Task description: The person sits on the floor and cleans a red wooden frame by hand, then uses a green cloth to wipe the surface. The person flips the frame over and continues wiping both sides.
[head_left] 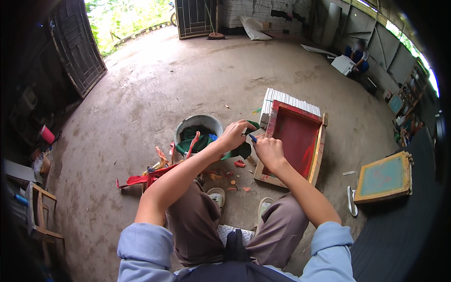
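Observation:
My left hand [232, 137] is closed on a dark green, flexible sheet [243, 151], which looks like cloth or soft plastic and hangs below the fingers. Just to its right, my right hand [269, 151] is closed around a small tool with a blue end [253, 138]; its kind is too small to make out. A grey bucket [213, 121] stands beyond my left forearm, with more dark green material [197, 135] inside. Right of my right hand, a wooden screen-printing frame [320, 155] with dark red mesh leans on a stack of white sheets [293, 100].
Red strips and scraps [136, 180] lie left of my legs. Another printing frame [383, 178] with teal mesh is at the right, beside a white sandal [352, 201]. A wooden stool [40, 211] stands at the left. Far right, a person [359, 55] crouches by white sheets.

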{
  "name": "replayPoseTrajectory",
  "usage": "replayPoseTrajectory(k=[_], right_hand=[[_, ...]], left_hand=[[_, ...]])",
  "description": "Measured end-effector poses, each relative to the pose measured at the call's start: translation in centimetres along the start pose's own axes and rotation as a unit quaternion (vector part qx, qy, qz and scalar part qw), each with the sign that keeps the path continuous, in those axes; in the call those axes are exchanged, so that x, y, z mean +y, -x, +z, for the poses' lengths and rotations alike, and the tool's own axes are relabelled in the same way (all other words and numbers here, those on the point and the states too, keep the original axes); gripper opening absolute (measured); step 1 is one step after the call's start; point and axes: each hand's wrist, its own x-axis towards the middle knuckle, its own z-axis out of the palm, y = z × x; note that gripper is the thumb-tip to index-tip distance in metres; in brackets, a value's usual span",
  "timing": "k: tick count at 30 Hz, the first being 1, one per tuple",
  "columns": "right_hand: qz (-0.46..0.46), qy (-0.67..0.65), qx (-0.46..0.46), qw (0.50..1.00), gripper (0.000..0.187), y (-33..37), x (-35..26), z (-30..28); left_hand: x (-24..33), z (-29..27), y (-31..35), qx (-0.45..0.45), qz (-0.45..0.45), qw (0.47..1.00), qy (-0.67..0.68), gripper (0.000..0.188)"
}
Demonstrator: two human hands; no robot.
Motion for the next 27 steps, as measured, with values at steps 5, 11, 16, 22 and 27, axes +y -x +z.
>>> replayPoseTrajectory(k=[5,11,16,22,27], right_hand=[[0.014,0.089,-0.296,0.951,0.018,1.8,3.8,4.1],[0.149,-0.136,-0.277,0.94,0.036,1.5,6.4,5.6],[0.143,-0.246,-0.313,0.906,0.038,-0.4,5.2,10.8],[0.114,-0.373,-0.344,0.854,0.037,0.9,1.5,23.5],[0.169,-0.382,-0.338,0.843,0.039,4.7,0.7,30.9]], left_hand=[[3.3,-2.5,-1.5,0.051,-0.13,0.986,0.096,0.053],[-6.0,-5.3,2.3,0.044,-0.111,0.99,-0.08,0.046],[-9.9,-3.1,3.4,0.013,-0.187,0.978,-0.092,0.037],[-14.7,2.2,4.4,0.056,-0.104,0.955,-0.273,0.022],[-14.2,9.0,3.2,0.091,-0.058,0.991,-0.073,0.024]])
